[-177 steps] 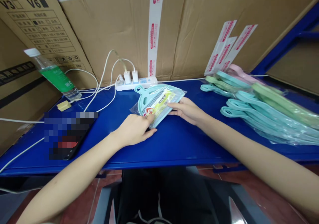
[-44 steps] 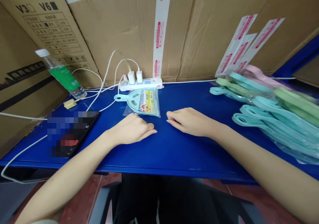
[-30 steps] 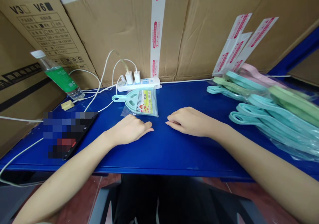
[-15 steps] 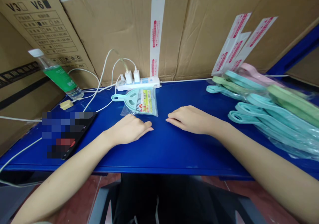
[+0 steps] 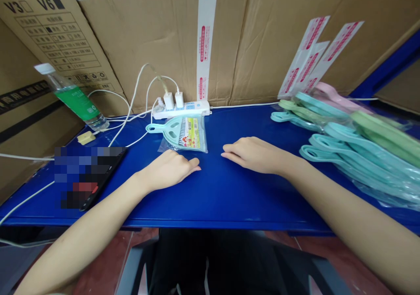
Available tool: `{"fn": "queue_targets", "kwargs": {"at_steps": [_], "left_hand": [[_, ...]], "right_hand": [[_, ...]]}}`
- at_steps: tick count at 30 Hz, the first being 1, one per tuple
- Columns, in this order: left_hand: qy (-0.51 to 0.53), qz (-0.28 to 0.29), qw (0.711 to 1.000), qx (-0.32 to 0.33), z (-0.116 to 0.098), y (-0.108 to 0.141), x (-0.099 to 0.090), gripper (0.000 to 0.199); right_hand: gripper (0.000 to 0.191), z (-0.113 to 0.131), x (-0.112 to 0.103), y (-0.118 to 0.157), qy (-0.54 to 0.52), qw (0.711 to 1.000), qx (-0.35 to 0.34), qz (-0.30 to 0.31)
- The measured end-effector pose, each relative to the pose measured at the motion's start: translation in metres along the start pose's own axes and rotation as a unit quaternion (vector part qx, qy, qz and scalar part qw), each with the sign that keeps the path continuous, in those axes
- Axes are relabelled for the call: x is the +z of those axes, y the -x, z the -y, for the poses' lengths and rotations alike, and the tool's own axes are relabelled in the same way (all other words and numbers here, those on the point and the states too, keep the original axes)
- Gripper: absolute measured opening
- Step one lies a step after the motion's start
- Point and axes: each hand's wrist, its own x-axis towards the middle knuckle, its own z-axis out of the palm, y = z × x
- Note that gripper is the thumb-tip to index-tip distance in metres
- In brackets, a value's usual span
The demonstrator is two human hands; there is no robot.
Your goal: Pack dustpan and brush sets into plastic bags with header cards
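My left hand (image 5: 170, 169) rests on the blue table (image 5: 210, 198) with its fingers curled in and its thumb pointing right. Just beyond it lies a light-blue mini dustpan and brush set (image 5: 173, 131) in a clear bag with a yellow printed label. My right hand (image 5: 251, 155) lies to the right of the left one, a gap of bare table between them. Its fingers are folded under too, and nothing shows in either hand. At the right is a pile of bagged dustpan sets (image 5: 354, 155) in light blue, green and pink, beyond my right forearm.
A white power strip (image 5: 193, 108) with plugs and cables stands along the cardboard wall (image 5: 157, 36). On the left are a water bottle (image 5: 78, 104) with a green label, a yellowish block (image 5: 85, 138) on a cable, and a dark, partly blurred device (image 5: 108, 172).
My right hand has shifted very slightly up and to the right. My left hand and the dustpan sets stay in place; the view has moved a touch.
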Motion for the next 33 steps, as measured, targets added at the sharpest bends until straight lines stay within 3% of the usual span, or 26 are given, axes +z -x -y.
{"fn": "queue_targets", "kwargs": {"at_steps": [13,33], "left_hand": [[-0.006,0.022,1.0,-0.015,0.0006,-0.0018,-0.0016,0.037],[0.004,0.005,1.0,-0.01,0.0001,0.0012,-0.0031,0.033]], "right_hand": [[0.026,-0.0021,-0.0058,0.0015,-0.036,0.998,0.046,0.018],[0.025,-0.0007,-0.0097,0.0021,-0.031,0.999,0.024,0.034]]}}
